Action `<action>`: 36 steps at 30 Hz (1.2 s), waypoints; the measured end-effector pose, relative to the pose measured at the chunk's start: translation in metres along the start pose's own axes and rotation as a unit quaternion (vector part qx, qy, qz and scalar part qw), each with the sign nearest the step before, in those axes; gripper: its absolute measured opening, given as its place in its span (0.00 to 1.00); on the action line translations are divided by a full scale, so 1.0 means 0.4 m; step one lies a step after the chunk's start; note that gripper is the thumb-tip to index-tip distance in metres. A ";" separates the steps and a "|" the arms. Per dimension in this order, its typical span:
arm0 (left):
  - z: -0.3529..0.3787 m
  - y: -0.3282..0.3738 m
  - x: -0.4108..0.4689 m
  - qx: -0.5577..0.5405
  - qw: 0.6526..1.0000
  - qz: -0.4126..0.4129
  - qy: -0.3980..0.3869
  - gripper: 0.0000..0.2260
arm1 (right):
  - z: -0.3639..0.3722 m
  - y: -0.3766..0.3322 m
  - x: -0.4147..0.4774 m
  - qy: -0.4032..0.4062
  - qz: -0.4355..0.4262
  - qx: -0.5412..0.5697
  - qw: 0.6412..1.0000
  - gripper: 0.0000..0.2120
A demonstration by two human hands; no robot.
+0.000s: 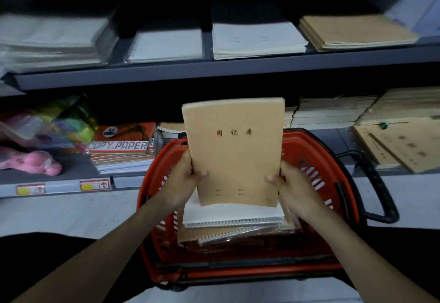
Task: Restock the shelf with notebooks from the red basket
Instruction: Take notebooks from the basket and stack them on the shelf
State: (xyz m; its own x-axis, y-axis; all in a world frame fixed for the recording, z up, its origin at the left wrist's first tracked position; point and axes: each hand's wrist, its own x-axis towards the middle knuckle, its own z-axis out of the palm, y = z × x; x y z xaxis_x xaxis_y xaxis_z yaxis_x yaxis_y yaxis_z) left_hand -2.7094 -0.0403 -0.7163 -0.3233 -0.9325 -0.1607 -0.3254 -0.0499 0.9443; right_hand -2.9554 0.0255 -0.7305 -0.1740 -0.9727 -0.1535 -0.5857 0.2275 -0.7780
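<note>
dim shelf (214, 74) ahead; my left grip (183, 178) and right grip (292, 183) pinch an upright notebook (233, 155) over the basket (147, 188); matching stack (354, 33) lies up-right.

Dim, bluish light; dark corners, soft blur throughout, and wide-angle bending at the edges.
</note>
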 end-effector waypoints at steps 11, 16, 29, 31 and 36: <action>0.033 0.273 -0.008 -0.033 0.983 0.176 0.050 0.23 | -0.306 -0.203 0.017 0.097 -0.102 0.117 0.983 0.14; 0.102 0.424 0.094 -0.080 0.973 0.207 0.067 0.20 | -0.463 -0.279 0.086 0.115 -0.115 0.145 0.976 0.12; 0.315 0.583 0.303 -0.075 0.992 0.085 0.061 0.17 | -0.605 -0.137 0.193 0.296 0.042 0.245 0.922 0.16; 0.329 0.588 0.305 -0.087 0.992 0.060 0.069 0.18 | -0.616 -0.115 0.170 0.250 0.056 0.270 0.928 0.21; 0.307 0.559 0.210 -0.077 0.990 0.095 0.069 0.25 | -0.646 -0.075 0.084 0.063 0.008 0.274 0.960 0.35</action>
State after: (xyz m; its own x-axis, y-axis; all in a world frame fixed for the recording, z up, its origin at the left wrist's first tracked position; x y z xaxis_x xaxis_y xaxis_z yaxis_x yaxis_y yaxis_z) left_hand -2.9186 -0.0860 -0.5540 -0.2383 -0.9696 0.0550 -0.1269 0.0873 0.9881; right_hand -3.1484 -0.0021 -0.5548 -0.2937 -0.9482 -0.1212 -0.0827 0.1515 -0.9850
